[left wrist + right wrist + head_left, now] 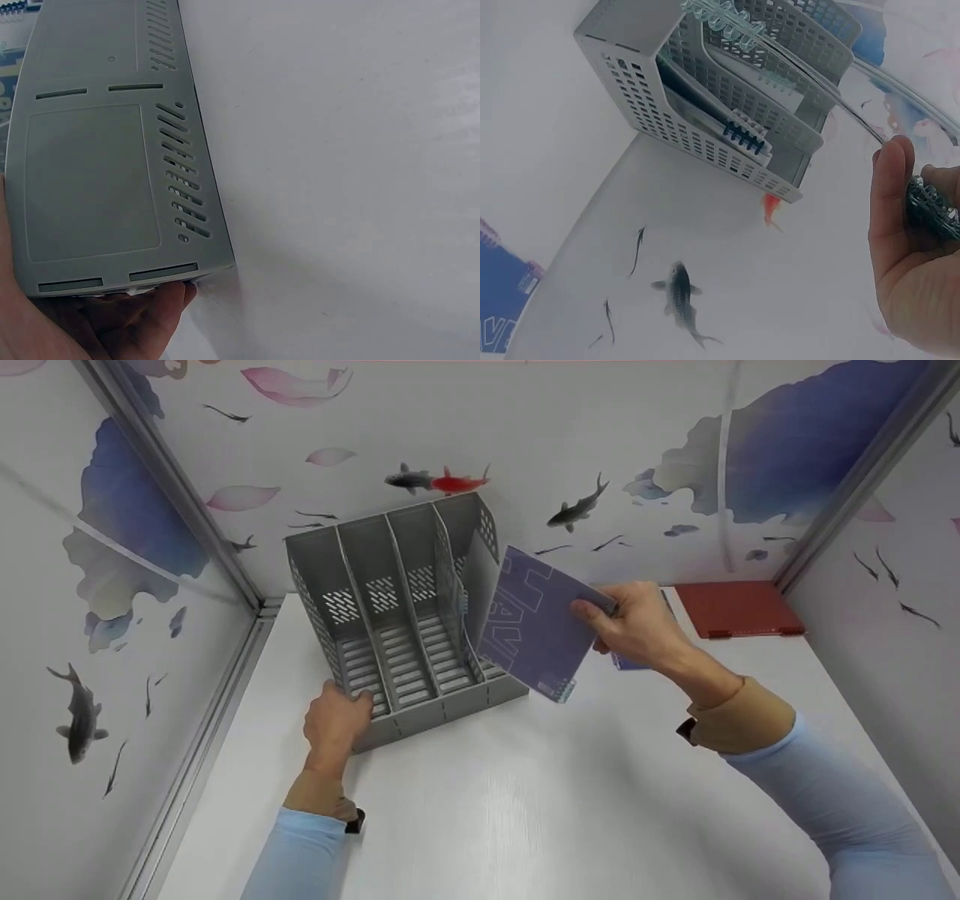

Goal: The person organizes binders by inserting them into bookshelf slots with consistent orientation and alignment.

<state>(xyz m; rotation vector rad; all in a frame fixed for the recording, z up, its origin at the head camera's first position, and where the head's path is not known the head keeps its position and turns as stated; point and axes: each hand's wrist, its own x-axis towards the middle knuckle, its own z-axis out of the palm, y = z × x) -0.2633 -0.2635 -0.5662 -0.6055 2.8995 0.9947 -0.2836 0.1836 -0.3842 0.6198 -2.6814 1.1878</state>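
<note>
A grey file organizer (461, 701) with upright dividers stands at an angle on the white table. My left hand (337, 724) grips its front left corner; in the left wrist view, the fingers (154, 322) curl around the end of the front panel (94, 187). My right hand (641, 622) pinches a purple-blue loose-leaf notebook (544, 622) by one corner, thumb on the cover. The notebook is tilted in front of the organizer's right compartment. The right wrist view shows it nearly edge-on, with clear binder rings (731, 26) at its far end.
Notebooks with dark blue rings (744, 139) and clear rings (780, 84) stand inside the organizer. A reddish-brown binder (742, 609) lies at the back right of the table. Another blue notebook (628, 663) lies partly hidden beneath my right hand. Printed walls (525, 435) enclose the table.
</note>
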